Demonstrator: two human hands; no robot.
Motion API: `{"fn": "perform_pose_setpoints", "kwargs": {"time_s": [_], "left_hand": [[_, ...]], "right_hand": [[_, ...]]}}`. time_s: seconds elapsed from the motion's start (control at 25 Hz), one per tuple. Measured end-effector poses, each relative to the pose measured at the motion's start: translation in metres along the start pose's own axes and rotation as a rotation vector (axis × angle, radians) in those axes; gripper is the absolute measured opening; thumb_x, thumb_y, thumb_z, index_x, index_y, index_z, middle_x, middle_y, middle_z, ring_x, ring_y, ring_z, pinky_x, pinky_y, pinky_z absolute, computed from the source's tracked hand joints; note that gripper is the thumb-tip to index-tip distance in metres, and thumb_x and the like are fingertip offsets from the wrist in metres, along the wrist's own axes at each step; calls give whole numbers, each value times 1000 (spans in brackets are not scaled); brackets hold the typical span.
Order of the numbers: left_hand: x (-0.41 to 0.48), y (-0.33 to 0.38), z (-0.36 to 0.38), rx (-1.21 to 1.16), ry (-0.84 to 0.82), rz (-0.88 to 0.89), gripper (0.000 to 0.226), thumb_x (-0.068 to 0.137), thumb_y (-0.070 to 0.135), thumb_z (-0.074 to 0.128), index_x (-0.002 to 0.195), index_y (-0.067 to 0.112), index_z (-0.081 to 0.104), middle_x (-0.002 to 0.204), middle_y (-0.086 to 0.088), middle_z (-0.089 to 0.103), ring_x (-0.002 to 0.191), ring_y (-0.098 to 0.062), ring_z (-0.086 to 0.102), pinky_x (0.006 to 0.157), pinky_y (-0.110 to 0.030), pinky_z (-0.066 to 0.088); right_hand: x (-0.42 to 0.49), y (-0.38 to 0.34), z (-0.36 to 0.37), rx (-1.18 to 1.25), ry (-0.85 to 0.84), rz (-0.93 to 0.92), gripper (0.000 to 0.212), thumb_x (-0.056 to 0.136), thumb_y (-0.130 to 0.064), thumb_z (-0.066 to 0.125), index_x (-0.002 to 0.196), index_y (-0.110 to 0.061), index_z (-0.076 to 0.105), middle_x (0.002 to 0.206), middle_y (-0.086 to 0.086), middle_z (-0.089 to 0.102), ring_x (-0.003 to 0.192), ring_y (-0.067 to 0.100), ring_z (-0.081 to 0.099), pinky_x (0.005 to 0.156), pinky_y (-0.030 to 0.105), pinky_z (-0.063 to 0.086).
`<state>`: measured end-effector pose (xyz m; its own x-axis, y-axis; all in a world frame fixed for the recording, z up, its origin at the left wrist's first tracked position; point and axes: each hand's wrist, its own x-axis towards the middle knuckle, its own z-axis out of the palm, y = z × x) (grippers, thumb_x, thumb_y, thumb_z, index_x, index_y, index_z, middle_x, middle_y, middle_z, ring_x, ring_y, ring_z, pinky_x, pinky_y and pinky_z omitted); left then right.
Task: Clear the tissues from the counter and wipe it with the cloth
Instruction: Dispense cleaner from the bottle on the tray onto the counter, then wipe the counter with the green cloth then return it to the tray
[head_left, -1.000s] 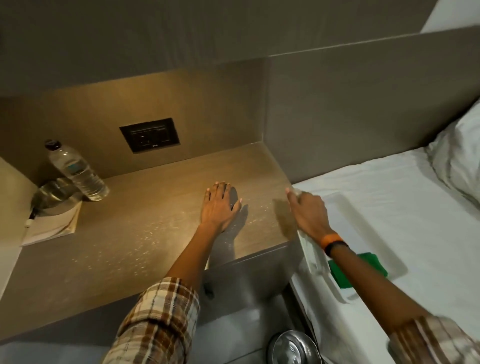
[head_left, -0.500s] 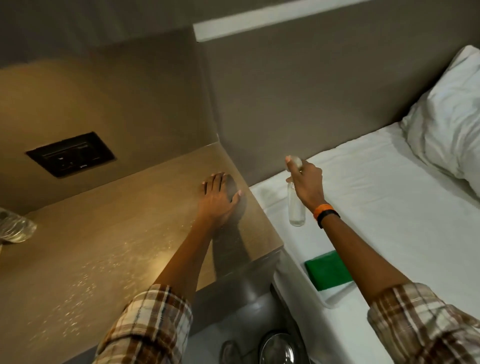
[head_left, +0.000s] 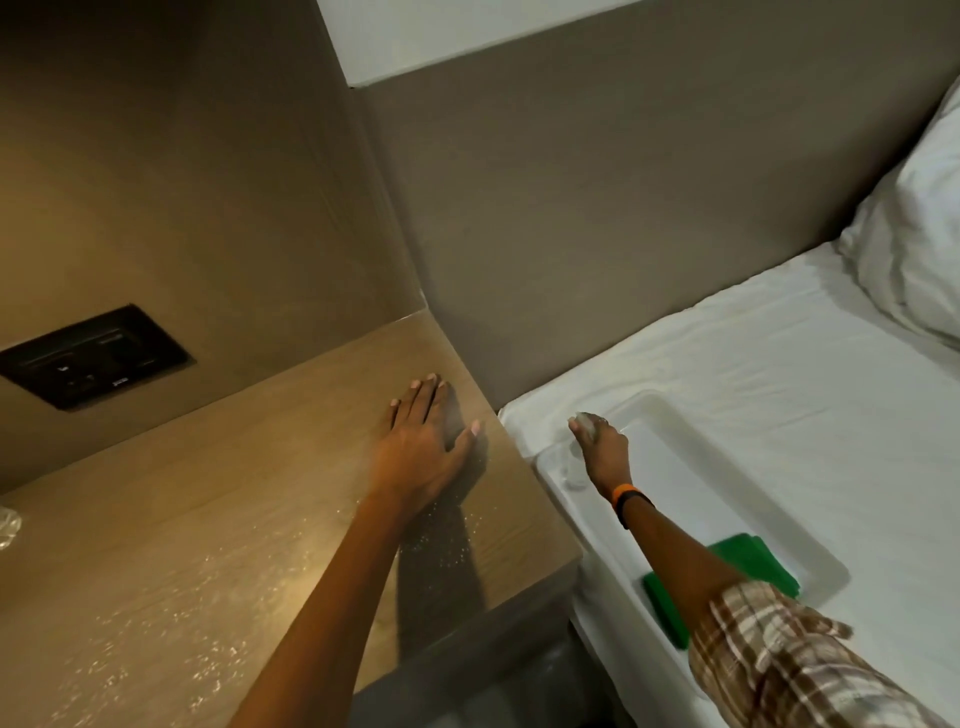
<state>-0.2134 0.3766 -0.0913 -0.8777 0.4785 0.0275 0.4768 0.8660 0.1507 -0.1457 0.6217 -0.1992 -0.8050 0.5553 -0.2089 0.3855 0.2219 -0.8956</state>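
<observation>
My left hand (head_left: 423, 447) lies flat, fingers spread, on the wooden counter (head_left: 218, 519) near its far right corner. Fine droplets glisten across the counter surface. My right hand (head_left: 600, 449) is closed around a small clear spray bottle (head_left: 576, 467), which stands in the near left corner of a white tray (head_left: 737, 467) on the bed. A folded green cloth (head_left: 748, 564) lies at the near end of the same tray, partly hidden by my right forearm. No tissues are in view.
A dark socket panel (head_left: 93, 356) is set in the wall behind the counter. A clear bottle's edge (head_left: 8, 525) shows at far left. The white bed (head_left: 779, 364) and a pillow (head_left: 914, 249) fill the right side.
My right hand has carried the spray bottle from the counter's edge over to the bed and lowered it into the tray. My left hand has stayed flat on the counter.
</observation>
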Motion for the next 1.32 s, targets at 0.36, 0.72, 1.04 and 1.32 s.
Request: {"fn": "perform_pose_setpoints", "kwargs": {"time_s": [0.36,0.72,1.04,1.32], "left_hand": [[-25,17,-3,-12,-24,-67,77,99,64,24,160,18,13,169,-3,11,157,-24,7,128,-46,6],[-66,182,-5,-202,162,192,60,102,47,37,150,11,43,157,-10,42,151,-28,31,126,-48,20],[-93,251,191,-460,-199,54,40,103,24,52,142,15,54,139,-7,60,130,-20,53,108,-32,45],[-75,252,307,-256,-392,125,41,93,23,68,129,9,54,123,-12,59,111,-25,58,87,-32,49]], "right_hand": [[-24,-16,-29,-266,-198,-88,60,97,-24,66,147,0,44,150,18,50,140,35,47,117,41,39],[-91,26,-125,-642,-123,-183,61,100,-43,55,152,-18,37,162,11,29,149,29,30,112,44,44],[-73,174,-167,-691,-189,205,56,101,-31,55,152,-12,38,157,17,32,145,34,33,114,46,42],[-52,256,-146,-768,43,162,52,92,-25,68,140,-14,50,130,15,60,121,37,54,100,49,48]]}}
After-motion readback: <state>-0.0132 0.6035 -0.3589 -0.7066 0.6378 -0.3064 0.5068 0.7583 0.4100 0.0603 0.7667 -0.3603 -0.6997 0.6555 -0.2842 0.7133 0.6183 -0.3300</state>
